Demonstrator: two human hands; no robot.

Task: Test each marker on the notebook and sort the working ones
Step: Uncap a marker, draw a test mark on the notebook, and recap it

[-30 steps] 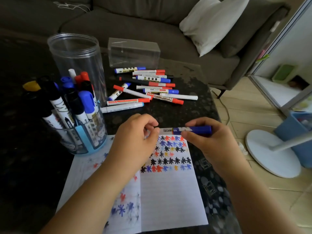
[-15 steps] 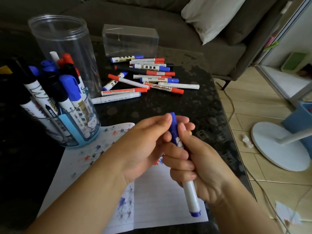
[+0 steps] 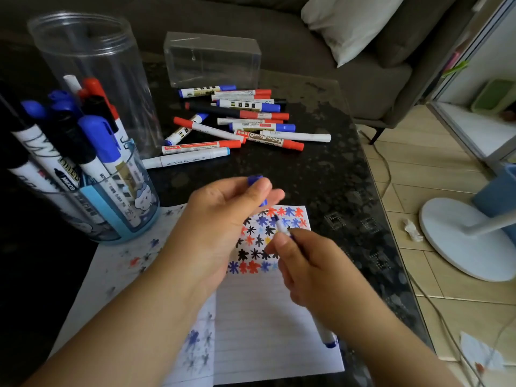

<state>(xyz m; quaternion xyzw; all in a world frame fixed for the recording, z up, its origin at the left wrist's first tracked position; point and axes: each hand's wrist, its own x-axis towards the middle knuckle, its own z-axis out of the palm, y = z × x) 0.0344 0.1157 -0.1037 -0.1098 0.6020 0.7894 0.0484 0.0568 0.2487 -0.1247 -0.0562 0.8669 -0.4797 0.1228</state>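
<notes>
The open lined notebook (image 3: 268,325) lies on the dark table, its top right page covered in blue, red and black star marks. My right hand (image 3: 315,275) grips an uncapped blue marker (image 3: 325,335), its tip over the star marks. My left hand (image 3: 223,227) hovers above the page and pinches the blue cap (image 3: 255,180) between thumb and fingers. A clear cup (image 3: 111,202) at the left holds several markers upright. A loose pile of markers (image 3: 237,127) lies further back on the table.
A tall clear jar (image 3: 92,74) stands behind the cup, and a clear plastic box (image 3: 212,60) sits behind the pile. A grey sofa with a white pillow (image 3: 349,23) is at the back. A white fan base (image 3: 466,238) stands on the tiled floor at right.
The cap has come off the blue marker and stays in my left hand. My right hand has lowered the marker's tip toward the star marks on the page.
</notes>
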